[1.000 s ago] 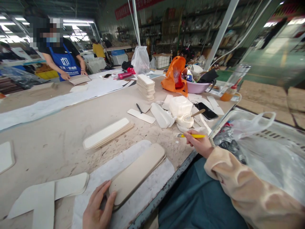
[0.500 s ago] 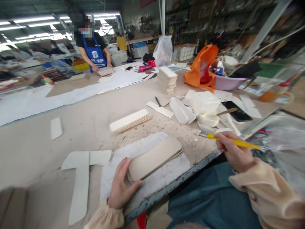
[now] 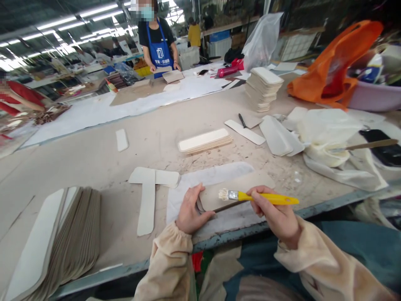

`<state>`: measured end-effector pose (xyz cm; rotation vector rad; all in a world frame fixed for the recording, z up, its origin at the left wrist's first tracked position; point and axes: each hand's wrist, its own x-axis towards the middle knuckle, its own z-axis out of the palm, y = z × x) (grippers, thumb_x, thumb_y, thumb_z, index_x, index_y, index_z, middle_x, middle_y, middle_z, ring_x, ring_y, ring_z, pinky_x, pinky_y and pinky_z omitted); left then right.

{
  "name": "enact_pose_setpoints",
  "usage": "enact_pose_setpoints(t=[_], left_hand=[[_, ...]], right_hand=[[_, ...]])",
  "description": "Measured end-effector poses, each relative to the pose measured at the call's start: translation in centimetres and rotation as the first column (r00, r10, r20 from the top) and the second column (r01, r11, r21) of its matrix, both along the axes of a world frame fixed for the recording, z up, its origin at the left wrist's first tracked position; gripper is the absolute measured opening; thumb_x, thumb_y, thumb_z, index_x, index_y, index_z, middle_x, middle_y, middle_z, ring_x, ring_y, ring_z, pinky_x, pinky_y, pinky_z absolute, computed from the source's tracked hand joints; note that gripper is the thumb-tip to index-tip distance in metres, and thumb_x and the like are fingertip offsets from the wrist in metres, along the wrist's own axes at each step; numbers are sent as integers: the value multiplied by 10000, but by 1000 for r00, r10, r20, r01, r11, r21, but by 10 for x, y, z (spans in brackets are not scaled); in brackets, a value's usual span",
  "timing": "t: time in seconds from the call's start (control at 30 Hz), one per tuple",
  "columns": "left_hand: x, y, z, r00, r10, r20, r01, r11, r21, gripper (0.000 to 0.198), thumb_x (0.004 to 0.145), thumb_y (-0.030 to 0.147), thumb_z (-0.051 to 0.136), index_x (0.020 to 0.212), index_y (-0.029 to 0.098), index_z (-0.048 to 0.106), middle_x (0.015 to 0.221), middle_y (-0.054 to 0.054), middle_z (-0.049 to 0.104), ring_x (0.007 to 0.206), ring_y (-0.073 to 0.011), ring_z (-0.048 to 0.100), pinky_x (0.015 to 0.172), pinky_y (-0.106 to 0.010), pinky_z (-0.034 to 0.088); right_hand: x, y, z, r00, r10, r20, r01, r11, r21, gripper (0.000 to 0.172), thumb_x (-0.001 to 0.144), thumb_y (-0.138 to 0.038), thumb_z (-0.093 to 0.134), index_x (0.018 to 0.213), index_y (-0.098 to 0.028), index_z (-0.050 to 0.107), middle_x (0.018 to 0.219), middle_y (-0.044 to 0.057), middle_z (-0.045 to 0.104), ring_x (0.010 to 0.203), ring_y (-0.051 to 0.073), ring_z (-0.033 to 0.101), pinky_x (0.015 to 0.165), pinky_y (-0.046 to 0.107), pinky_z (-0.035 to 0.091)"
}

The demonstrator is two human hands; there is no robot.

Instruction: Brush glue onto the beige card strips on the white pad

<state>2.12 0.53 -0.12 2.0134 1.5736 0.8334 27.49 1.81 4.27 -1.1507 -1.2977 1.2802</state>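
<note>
My left hand (image 3: 191, 210) rests at the left end of a stack of beige rounded strips (image 3: 238, 188), thumb along its near edge and fingers against its far corner. The stack lies on a white sheet (image 3: 178, 194) near the table edge. In my right hand (image 3: 277, 215) is a yellow brush (image 3: 266, 198), pinched by its handle, its pale bristles over the stack. White pieces (image 3: 146, 205) forming a T lie to the left. Beyond the sheet is another stack of strips (image 3: 205, 141).
A big fanned pile of strips (image 3: 70, 234) stands front left. Back right are a tall stack (image 3: 264, 90), an orange bag (image 3: 332, 67), a pink-purple basin (image 3: 376, 96), a white-wrapped bowl (image 3: 328, 129) and a phone (image 3: 380, 144). A person in a blue apron (image 3: 159, 46) stands across the table.
My right hand has carried the brush leftward, from beside the bowl to over the stack. The view has shifted left, bringing the big pile at front left into sight.
</note>
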Motion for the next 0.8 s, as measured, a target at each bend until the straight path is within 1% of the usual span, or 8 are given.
enact_pose_setpoints(t=[0.13,0.27,0.37,0.47,0.57,0.67,0.73,0.8], left_hand=[[0,0,-1,1000,0,20,0,1000,-9,883,686,408,747,1430,189,325,1311,-141,559,1270,-323,467,1114,-555,304],[0,0,-4,999,-10,51,10,1000,-1,914,687,400,752,1445,184,290,1298,-135,563,1240,-307,488,1092,-530,338],[0,0,-5,998,-3,68,2,1000,4,961,678,397,763,1461,188,246,1279,-125,568,1198,-291,514,1050,-497,389],[1,0,-3,999,11,52,-10,1000,-13,1009,663,381,773,1477,197,206,1257,-117,575,1172,-294,523,1031,-493,399],[2,1,-1,1000,13,27,-12,1000,-23,1033,667,355,768,1492,200,167,1244,-111,581,1155,-295,523,1033,-494,388],[2,2,1,1000,-14,4,14,1000,-3,1012,698,351,744,1500,201,145,1238,-106,584,1147,-289,519,1041,-493,369],[2,3,2,999,-30,-16,30,999,14,999,715,350,729,1503,201,133,1236,-103,585,1144,-285,515,1045,-493,358],[1,4,2,999,-42,-31,43,999,31,989,726,346,718,1504,203,126,1229,-102,586,1133,-285,517,1036,-491,363]], right_hand=[[-14,3,0,999,36,28,-36,999,-7,289,892,-478,538,884,-194,591,555,-23,500,494,114,432,453,239,356],[-32,6,-2,994,81,68,-80,997,-9,309,901,-493,517,872,-192,584,562,-24,500,515,119,450,485,246,370],[-45,11,-3,977,136,161,-136,991,-12,300,909,-479,509,834,-198,582,563,-30,509,546,120,485,546,248,397],[-46,17,-2,949,130,289,-129,991,-22,296,910,-466,502,793,-205,582,559,-33,520,546,123,500,572,254,405],[-31,27,2,917,57,395,-61,998,-2,305,899,-477,495,785,-210,590,545,-29,530,536,138,512,562,267,406],[-5,39,7,865,-13,502,5,1000,17,321,882,-496,493,780,-213,606,513,-27,531,510,148,516,547,279,403],[14,47,11,815,-70,575,43,997,60,332,872,-500,490,767,-212,618,513,-22,544,510,152,528,553,281,408],[33,54,17,747,-140,650,82,989,119,333,861,-491,484,759,-211,631,517,-20,557,518,155,544,554,278,410]])
